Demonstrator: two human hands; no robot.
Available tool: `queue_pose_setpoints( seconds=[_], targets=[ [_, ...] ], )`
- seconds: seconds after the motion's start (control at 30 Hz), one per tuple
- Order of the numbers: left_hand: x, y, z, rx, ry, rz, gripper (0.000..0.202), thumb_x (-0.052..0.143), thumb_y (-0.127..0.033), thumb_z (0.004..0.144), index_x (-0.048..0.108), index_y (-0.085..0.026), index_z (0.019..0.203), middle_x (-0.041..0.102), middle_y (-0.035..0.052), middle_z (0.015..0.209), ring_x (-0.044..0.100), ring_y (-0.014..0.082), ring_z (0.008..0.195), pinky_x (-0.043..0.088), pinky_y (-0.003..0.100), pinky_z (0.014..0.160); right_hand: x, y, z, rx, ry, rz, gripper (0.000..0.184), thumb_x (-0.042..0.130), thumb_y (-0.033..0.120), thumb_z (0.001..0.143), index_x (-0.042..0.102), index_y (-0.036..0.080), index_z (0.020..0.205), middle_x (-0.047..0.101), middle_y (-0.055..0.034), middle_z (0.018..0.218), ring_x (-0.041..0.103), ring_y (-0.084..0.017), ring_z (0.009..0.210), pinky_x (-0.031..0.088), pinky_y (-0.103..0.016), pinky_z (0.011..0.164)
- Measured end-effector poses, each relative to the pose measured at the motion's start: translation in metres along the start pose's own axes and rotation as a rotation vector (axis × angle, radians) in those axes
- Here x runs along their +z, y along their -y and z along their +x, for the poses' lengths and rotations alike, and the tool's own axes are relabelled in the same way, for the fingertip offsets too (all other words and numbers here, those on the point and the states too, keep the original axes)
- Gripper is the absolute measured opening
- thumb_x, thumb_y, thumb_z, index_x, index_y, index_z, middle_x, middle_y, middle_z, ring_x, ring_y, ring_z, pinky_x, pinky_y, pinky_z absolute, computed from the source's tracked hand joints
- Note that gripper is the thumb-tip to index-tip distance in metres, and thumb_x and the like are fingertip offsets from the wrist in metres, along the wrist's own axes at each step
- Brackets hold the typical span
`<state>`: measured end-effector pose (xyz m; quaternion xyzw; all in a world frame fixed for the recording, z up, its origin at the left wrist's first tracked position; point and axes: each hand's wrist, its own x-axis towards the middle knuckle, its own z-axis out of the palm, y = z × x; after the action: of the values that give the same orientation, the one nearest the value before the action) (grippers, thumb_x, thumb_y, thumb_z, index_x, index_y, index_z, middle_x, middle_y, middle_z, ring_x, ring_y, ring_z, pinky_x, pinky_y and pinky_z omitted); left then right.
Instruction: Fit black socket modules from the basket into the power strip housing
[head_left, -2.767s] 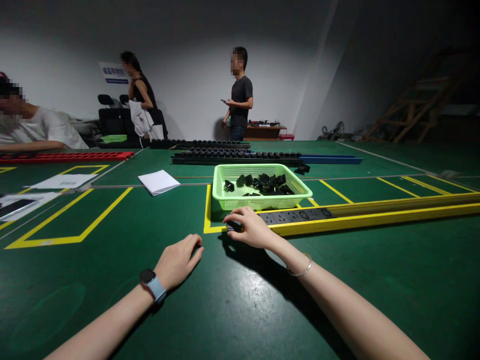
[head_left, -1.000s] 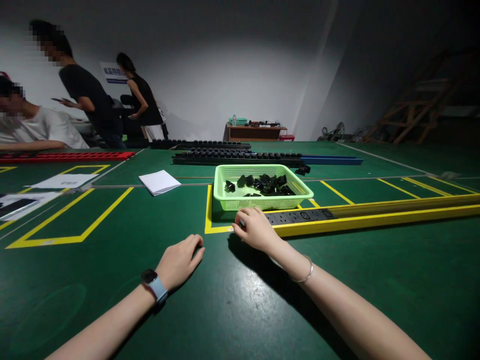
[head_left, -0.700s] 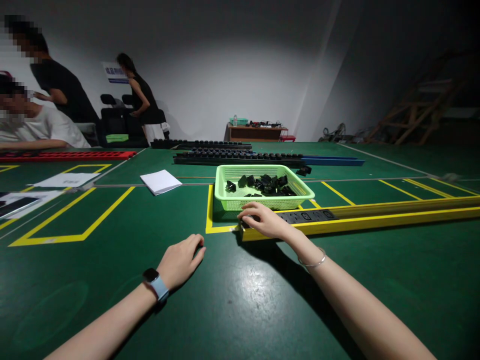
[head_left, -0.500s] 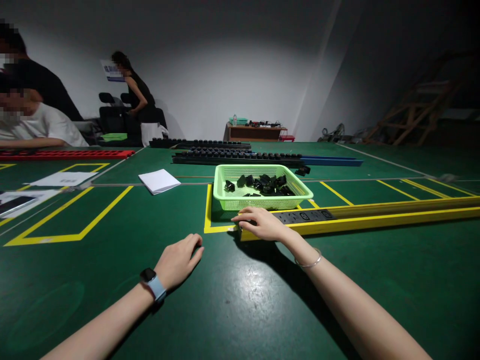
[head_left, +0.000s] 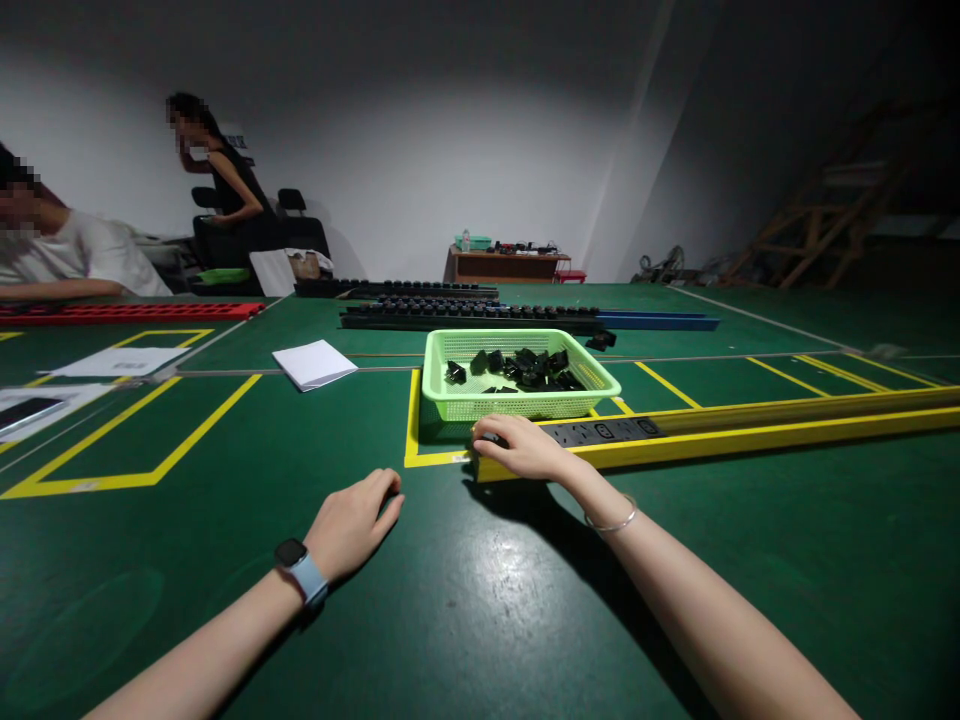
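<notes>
My right hand (head_left: 525,448) lies over the left end of a long yellow rail (head_left: 750,435) that carries a black power strip (head_left: 600,431). Its fingers curl down onto a small black piece at that end; most of the piece is hidden. Just behind the hand stands a light green basket (head_left: 517,405) with several black plugs (head_left: 525,368) in it. My left hand (head_left: 352,520), with a smartwatch (head_left: 300,575) on the wrist, rests palm down on the green table (head_left: 465,600), fingers loose and holding nothing.
Yellow tape boxes mark the table. A white paper pad (head_left: 313,362) lies left of the basket. Long black strips (head_left: 465,315), a blue rail (head_left: 660,321) and a red strip (head_left: 127,312) lie farther back. One person sits at the far left (head_left: 75,265); another stands behind (head_left: 225,190).
My right hand slid right from the table onto the rail's left end. A standing person walked left out of view; the other one shifted left. My left hand stayed put.
</notes>
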<state>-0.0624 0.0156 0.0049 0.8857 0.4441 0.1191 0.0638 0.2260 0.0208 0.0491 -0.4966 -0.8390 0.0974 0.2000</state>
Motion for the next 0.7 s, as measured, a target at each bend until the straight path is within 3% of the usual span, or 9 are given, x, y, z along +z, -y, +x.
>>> queue_pose_setpoints(
  seconds=[0.53,0.7],
  targets=[
    [-0.0034,-0.0019,-0.0002,0.003,0.000,-0.007,0.018,0.033,-0.033,0.095,0.048,-0.023,0.095,0.060,0.0013,0.088,0.059,0.0161,0.074,0.038,0.027,0.063,0.0034,-0.0014,0.0018,0.014,-0.099,0.056,0.026,0.044,0.034,0.094,0.065,0.020,0.086,0.062,-0.0041,0.086,0.055,-0.016,0.078,0.040,-0.028,0.073],
    [-0.0025,-0.0014,-0.0003,0.003,0.003,0.002,0.018,0.034,-0.033,0.095,0.048,-0.022,0.096,0.060,0.0012,0.088,0.059,0.0164,0.076,0.038,0.027,0.064,0.0087,0.0032,0.0016,0.012,-0.157,-0.053,0.027,0.043,0.032,0.094,0.061,0.019,0.078,0.059,-0.0034,0.079,0.053,-0.015,0.074,0.038,-0.026,0.070]
  ],
)
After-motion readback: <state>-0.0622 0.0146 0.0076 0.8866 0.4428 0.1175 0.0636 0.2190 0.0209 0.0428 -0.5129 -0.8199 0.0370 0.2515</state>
